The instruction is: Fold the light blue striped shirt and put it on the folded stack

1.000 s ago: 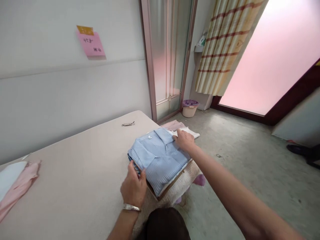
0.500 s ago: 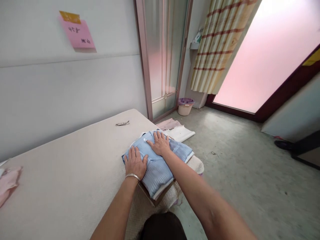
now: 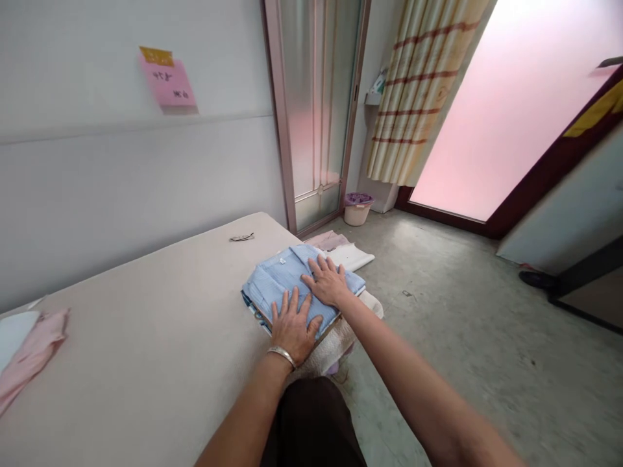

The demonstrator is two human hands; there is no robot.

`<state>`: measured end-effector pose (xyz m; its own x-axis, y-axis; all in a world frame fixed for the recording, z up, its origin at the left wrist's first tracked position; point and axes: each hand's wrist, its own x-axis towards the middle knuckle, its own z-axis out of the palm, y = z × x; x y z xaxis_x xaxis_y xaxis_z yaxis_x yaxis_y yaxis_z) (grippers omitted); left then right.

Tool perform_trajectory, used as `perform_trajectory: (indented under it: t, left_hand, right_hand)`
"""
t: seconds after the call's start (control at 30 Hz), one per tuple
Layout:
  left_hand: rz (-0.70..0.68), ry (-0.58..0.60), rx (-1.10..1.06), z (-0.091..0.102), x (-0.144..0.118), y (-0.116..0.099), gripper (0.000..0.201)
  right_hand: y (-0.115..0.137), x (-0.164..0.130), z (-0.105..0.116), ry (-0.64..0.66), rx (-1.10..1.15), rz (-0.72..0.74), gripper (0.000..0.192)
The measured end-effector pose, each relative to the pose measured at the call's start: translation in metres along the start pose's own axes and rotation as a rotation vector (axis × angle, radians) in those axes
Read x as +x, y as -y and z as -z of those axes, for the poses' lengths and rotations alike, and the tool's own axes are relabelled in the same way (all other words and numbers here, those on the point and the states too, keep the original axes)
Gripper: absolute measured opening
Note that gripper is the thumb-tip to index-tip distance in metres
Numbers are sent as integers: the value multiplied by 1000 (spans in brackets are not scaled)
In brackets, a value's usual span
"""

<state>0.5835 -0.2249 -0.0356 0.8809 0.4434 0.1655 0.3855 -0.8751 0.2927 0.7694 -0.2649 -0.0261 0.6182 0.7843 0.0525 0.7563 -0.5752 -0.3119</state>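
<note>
A folded light-blue striped shirt [image 3: 275, 279] lies on a brown folding board at the right end of the beige table [image 3: 146, 337]. My left hand [image 3: 293, 327], with a silver bracelet on the wrist, rests flat on the shirt's near part, fingers spread. My right hand [image 3: 328, 282] lies flat on the shirt's right side, fingers spread too. Neither hand grips anything. The board's edge shows under the shirt near my left hand.
Folded pink and white clothes [image 3: 348, 253] lie just past the shirt at the table's corner. More pink and white cloth [image 3: 26, 347] lies at the far left. A small dark clip [image 3: 242, 237] sits near the wall. A small bucket [image 3: 357, 207] stands on the floor.
Both hands went from the shirt's edges onto its top and now lie flat, the left hand sliding toward the near edge. The view shifted slightly.
</note>
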Motion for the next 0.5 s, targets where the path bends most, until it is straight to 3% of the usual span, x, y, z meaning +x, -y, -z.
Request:
perform_trajectory:
  t: [0.1, 0.27, 0.4, 0.5]
  left_hand:
    - [31, 53, -30, -15, 0, 4, 60]
    - [51, 81, -47, -26, 8, 13, 60]
    - [49, 112, -124, -11, 9, 20, 56]
    - [30, 15, -228, 13, -7, 34, 55]
  right_hand:
    - [-6, -2, -17, 103, 8, -33, 79]
    - [-7, 6, -33, 117, -3, -39, 81]
    - [-1, 9, -15, 179, 13, -58, 77]
    - [4, -3, 9, 158, 23, -33, 68]
